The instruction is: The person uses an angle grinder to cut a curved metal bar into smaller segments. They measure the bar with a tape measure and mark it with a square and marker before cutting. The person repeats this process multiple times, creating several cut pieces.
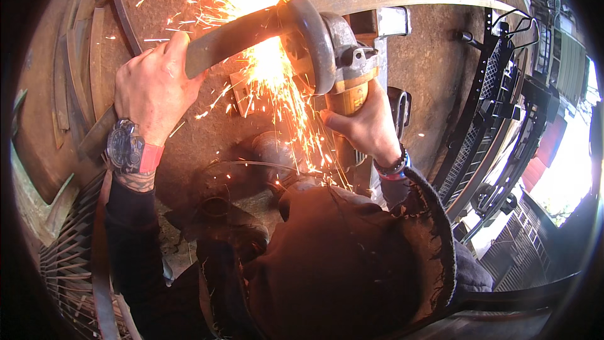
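Note:
My left hand, with a watch on its wrist, is closed round the near left end of a long flat metal bar. The bar runs on past the grinder to the upper right. My right hand is wrapped round the yellow body of an angle grinder. The grinder's round guard sits against the bar, and bright sparks spray above and below it. Glare and the guard hide the disc's exact contact.
Loose flat metal strips lie at the left. A square tube end juts out beneath the bar. Black metal grilles and frames stand along the right. Thin metal rods fan out at lower left. A dark apron covers my lap.

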A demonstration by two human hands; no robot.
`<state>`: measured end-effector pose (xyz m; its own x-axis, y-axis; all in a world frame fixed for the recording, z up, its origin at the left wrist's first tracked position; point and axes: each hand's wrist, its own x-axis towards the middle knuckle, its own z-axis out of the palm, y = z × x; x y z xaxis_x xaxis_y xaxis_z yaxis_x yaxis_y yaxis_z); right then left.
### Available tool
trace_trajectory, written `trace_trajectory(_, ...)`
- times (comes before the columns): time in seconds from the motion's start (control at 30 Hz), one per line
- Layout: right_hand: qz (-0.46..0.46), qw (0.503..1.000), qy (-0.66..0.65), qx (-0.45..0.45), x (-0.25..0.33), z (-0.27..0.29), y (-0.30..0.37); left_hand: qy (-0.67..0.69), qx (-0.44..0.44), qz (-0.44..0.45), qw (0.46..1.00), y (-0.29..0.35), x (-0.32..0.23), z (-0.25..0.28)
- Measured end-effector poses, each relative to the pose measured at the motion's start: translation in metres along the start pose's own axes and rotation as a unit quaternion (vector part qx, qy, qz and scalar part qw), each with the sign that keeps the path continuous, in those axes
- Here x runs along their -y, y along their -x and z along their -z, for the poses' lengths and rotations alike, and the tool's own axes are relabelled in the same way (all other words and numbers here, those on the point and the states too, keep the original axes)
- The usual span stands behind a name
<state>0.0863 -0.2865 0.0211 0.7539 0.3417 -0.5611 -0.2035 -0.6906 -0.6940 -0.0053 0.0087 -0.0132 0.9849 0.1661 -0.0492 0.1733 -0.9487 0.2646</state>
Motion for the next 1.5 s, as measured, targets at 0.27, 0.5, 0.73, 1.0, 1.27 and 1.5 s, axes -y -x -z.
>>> trace_trajectory(0.27, 0.014, 1.000, 0.017, -0.013, 0.013, 0.002, 0.000, -0.017, -0.002, 0.003, 1.000, 0.001, 0.003, 0.000)
trace_trajectory(0.5, 0.030, 0.999, 0.021, -0.016, 0.004, 0.000, -0.002, -0.010, -0.007, 0.023, 1.000, -0.001, -0.002, 0.000)
trace_trajectory(0.73, 0.033, 0.999, 0.035, -0.019, 0.007, -0.003, -0.008, -0.052, -0.008, 0.010, 0.999, -0.005, 0.005, -0.001)
trace_trajectory(1.0, 0.052, 0.995, 0.081, -0.018, 0.015, -0.004, -0.020, -0.116, -0.012, -0.011, 0.993, -0.016, 0.019, -0.010)
trace_trajectory(1.27, 0.046, 0.993, -0.099, -0.047, -0.011, -0.001, -0.001, -0.020, 0.052, -0.042, 0.998, -0.039, 0.027, 0.003)
trace_trajectory(1.5, 0.072, 0.983, -0.125, -0.110, -0.026, 0.019, 0.007, 0.113, 0.136, -0.041, 0.983, -0.030, 0.036, 0.001)
